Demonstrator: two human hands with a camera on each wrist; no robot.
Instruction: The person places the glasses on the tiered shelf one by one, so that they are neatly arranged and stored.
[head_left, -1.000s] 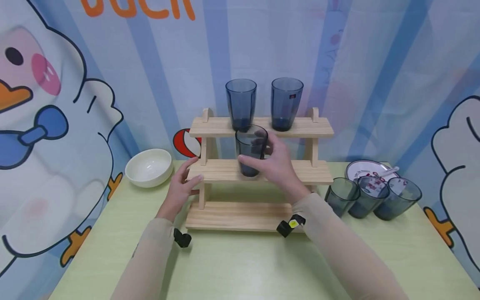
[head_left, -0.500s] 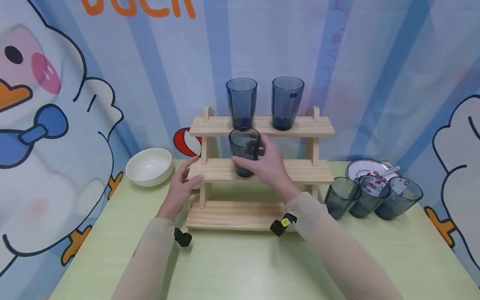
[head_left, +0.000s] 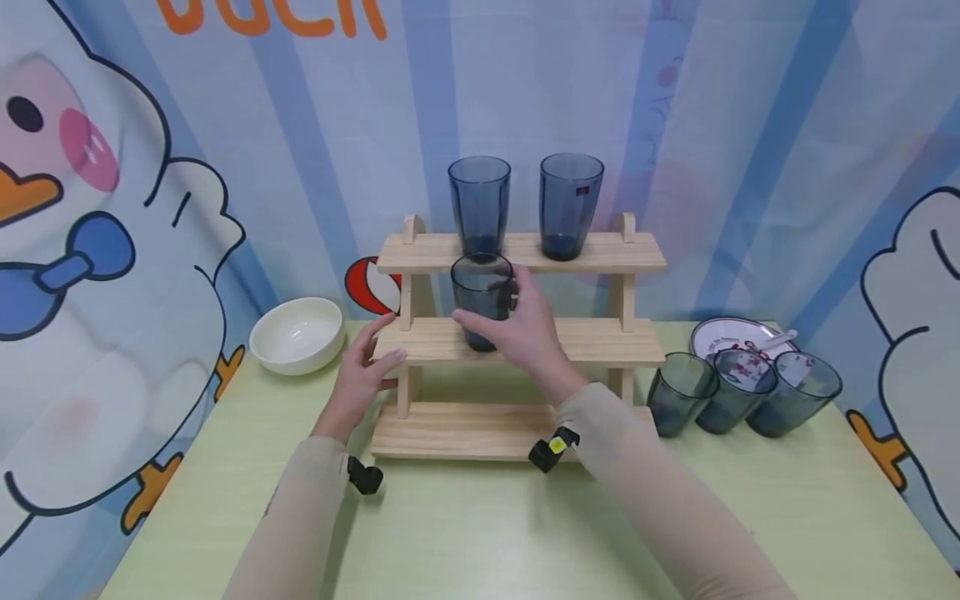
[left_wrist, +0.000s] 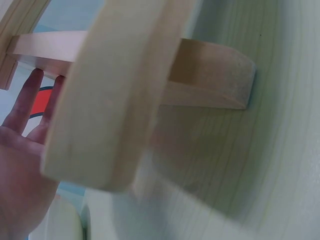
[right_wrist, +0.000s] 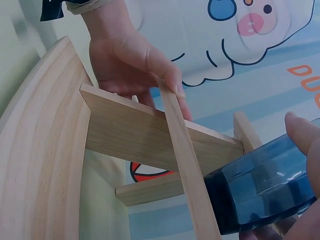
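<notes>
A three-tier wooden shelf rack (head_left: 592, 340) stands on the table. At its middle tier, toward the left, my right hand (head_left: 525, 329) holds a blue-grey glass tumbler (head_left: 472, 296) upright, thumb in front and fingers around the far side. The right wrist view shows the tumbler (right_wrist: 260, 187) with its base right at the board's edge. My left hand (head_left: 357, 380) grips the left end of the middle board; in the left wrist view two fingers of this hand (left_wrist: 20, 165) reach behind the board. Two matching tumblers, one left (head_left: 480, 208) and one right (head_left: 572, 208), stand on the top tier.
To the rack's right stand three more tumblers (head_left: 738, 400) in a row. Behind them lies a patterned plate (head_left: 711, 337) with a white spoon (head_left: 778, 342). A white bowl (head_left: 297, 333) sits on the left, and a cartoon curtain (head_left: 322, 167) hangs behind the table.
My right hand has shifted left along the middle tier with the tumbler, from right of the top-left tumbler to below it. My left hand stays at the board's end.
</notes>
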